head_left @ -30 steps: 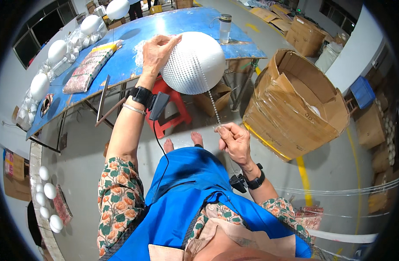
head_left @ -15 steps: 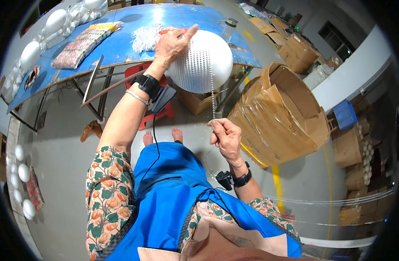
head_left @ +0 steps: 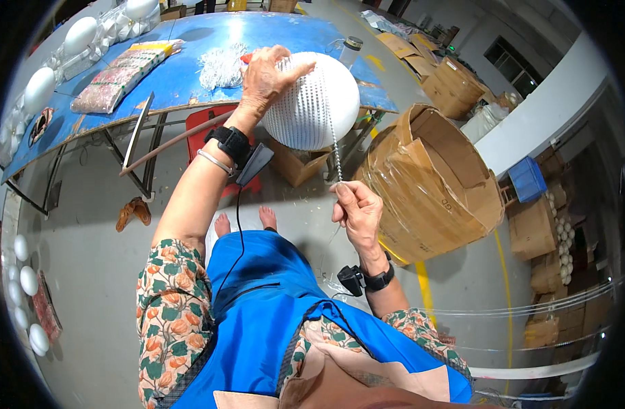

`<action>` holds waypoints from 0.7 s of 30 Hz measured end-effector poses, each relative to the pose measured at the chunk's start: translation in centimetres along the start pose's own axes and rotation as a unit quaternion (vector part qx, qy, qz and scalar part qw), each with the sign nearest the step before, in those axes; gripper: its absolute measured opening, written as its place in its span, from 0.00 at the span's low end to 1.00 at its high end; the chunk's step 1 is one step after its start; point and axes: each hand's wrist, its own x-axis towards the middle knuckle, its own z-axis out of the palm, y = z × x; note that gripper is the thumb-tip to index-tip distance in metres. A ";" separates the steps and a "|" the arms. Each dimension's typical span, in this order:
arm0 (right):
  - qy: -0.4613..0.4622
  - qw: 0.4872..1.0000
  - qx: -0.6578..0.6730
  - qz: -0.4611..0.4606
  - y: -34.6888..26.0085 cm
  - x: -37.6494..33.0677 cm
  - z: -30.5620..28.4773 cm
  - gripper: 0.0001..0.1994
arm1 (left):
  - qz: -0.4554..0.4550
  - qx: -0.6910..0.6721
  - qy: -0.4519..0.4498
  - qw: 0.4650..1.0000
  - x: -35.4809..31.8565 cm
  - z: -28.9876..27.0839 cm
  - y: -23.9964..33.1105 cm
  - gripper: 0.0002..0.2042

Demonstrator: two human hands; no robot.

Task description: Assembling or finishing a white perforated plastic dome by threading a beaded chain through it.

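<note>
A large white ball (head_left: 344,95) is at the front edge of the blue table, its left part covered by close rows of small silvery beads. My left hand (head_left: 263,83) lies against the ball's upper left side, fingers over it and thumb spread out to the right across the beaded rows. From the ball's lower right a bead chain (head_left: 338,162) runs down taut. My right hand (head_left: 359,210) pinches that chain between thumb and fingertips, below the ball. Something red (head_left: 246,58) shows beside my left fingers; its kind is hidden.
On the blue table (head_left: 196,41) lie a heap of white strands (head_left: 221,67) and a clear-wrapped pack (head_left: 122,78); a jar (head_left: 351,51) stands at its right end. An open carton (head_left: 421,198) stands right. A red stool (head_left: 207,133) is under the table.
My left hand has shifted on the ball: its thumb now stretches lower across the beads. My right hand still pinches the chain. The whole view has moved slightly.
</note>
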 end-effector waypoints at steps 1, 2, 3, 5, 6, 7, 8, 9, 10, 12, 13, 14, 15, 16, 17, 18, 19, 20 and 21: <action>0.000 1.000 -0.012 -0.005 -0.2 0.0 0.0 0.12 | 0.020 0.001 0.020 1.000 0.0 0.0 0.3 0.25; -0.001 1.000 -0.024 -0.008 -0.3 -0.2 0.0 0.12 | 0.020 0.001 0.020 1.000 -0.1 0.1 0.1 0.25; -0.001 1.000 -0.024 -0.006 -0.1 -0.2 0.0 0.12 | 0.020 -0.003 0.022 1.000 -0.2 0.2 -0.2 0.26; -0.013 1.000 -0.012 -0.004 0.7 0.2 0.0 0.12 | 0.020 -0.008 0.023 0.999 -0.4 0.3 -0.3 0.27; -0.012 1.000 -0.011 -0.003 0.8 0.3 -0.1 0.12 | -0.005 -0.015 -0.006 1.000 -0.4 0.3 -0.1 0.29; -0.011 1.000 -0.013 0.002 0.9 0.4 -0.2 0.12 | -0.031 -0.021 -0.035 0.999 -0.5 0.3 0.1 0.31; -0.010 1.000 -0.013 0.005 1.0 0.5 -0.2 0.12 | -0.029 -0.020 -0.036 0.999 -0.6 0.2 0.1 0.31; -0.009 1.000 -0.011 0.004 1.3 0.8 -0.2 0.12 | -0.018 -0.018 -0.078 0.997 -0.8 0.0 -0.1 0.33; -0.008 1.000 0.002 0.001 1.8 1.1 -0.2 0.11 | -0.007 -0.015 -0.119 0.993 -1.0 0.0 -0.4 0.36; -0.007 1.000 0.018 -0.004 2.1 1.3 0.0 0.11 | 0.058 0.077 -0.072 0.993 -1.6 0.2 -0.7 0.41; -0.001 1.000 0.016 -0.003 2.0 1.4 0.1 0.11 | 0.055 0.071 -0.089 0.992 -1.4 0.3 -0.9 0.42; 0.004 1.000 0.015 -0.002 2.0 1.3 0.1 0.11 | 0.051 0.066 -0.106 0.991 -1.3 0.1 -0.7 0.43; 0.006 1.000 0.019 -0.002 2.0 1.2 0.1 0.11 | 0.014 0.057 -0.115 0.992 -0.8 -0.1 -0.6 0.43; 0.005 0.999 0.035 -0.002 2.1 1.1 0.1 0.11 | 0.018 0.059 -0.118 0.991 -0.2 -0.2 -1.2 0.43; 0.001 0.999 0.050 -0.002 2.1 0.8 0.1 0.11 | 0.031 0.061 -0.110 0.992 0.3 -0.4 -2.1 0.42; 0.003 0.998 0.055 -0.003 2.0 0.6 0.0 0.11 | 0.047 0.062 -0.104 0.992 0.6 -0.7 -2.9 0.40; 0.000 0.999 0.044 0.001 1.9 0.2 -0.2 0.11 | 0.288 0.254 -0.049 0.922 0.8 -1.0 -3.7 0.35; -0.002 0.999 0.033 0.006 1.9 -0.1 -0.6 0.12 | 0.293 0.256 -0.051 0.920 1.0 -1.0 -3.4 0.35; -0.007 0.999 0.031 0.006 1.8 -0.4 -0.8 0.12 | 0.230 0.205 -0.033 0.951 1.2 -1.0 -3.0 0.33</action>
